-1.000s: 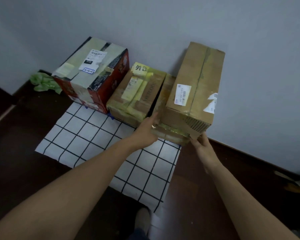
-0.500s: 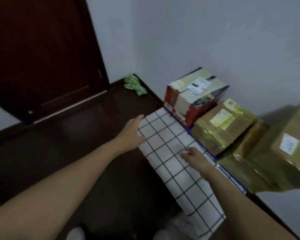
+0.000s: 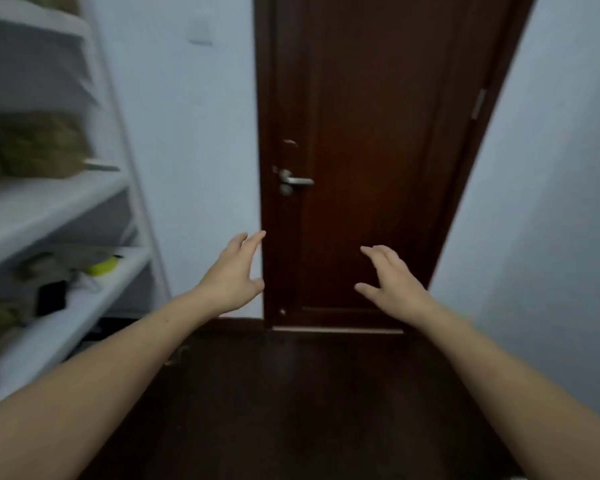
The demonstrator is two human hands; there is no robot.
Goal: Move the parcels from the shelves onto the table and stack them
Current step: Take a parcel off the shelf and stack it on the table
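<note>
The blurred brown parcel (image 3: 42,143) at ten o'clock on the shelves (image 3: 49,202) is judged stiff and fairly light, best clasped by opposite sides, the left hand (image 3: 231,275) and right hand (image 3: 392,285) being spread empty.

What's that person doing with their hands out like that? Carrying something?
Nothing is being carried right now. The person's left hand and right hand are both empty, fingers spread, held out in front of a dark wooden door. On the left, white shelves hold blurry brown parcels, probably the next to fetch. The table isn't in view.
</note>
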